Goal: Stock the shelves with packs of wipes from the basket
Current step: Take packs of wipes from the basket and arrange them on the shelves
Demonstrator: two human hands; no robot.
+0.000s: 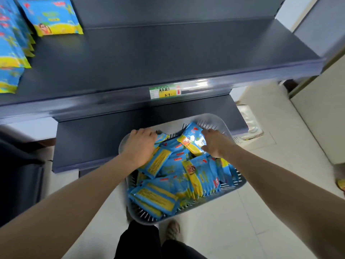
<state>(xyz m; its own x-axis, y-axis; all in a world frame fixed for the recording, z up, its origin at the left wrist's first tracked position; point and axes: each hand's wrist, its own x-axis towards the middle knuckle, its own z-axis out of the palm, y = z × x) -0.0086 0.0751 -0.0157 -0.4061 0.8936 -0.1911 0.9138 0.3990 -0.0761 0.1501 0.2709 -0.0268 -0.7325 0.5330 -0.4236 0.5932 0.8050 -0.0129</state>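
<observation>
Lower centre of frame, on pale glossy floor tiles, sits a grey plastic basket w/ rounded corners & slotted walls. It's heaped w/ blue-and-yellow film packs of wipes: flat, pillow-shaped, shiny wrap, crimped zigzag ends, lying at all angles.

At the basket's far-right side the right hand grasps one tilted pack by its end, thumb below, fingers curled over the top. That pack sits angled above the heap, printed face up.

At the far-left rim is the left hand, back of hand to camera, fingers bent down next to a pack corner. Fingertips are hidden, so can't tell if it grips anything.

Across the upper frame runs a dark grey matte metal shelf, flat & smooth, w/ a clear plastic strip along its front edge holding a green-and-yellow price label. Upper left, same-type shelved packs stand on it, one near the back panel, more overlapping in a row at the frame's left edge.

A lower dark metal shelf lies just behind the basket. Bottom centre: black trousers & a brownish shoe.
</observation>
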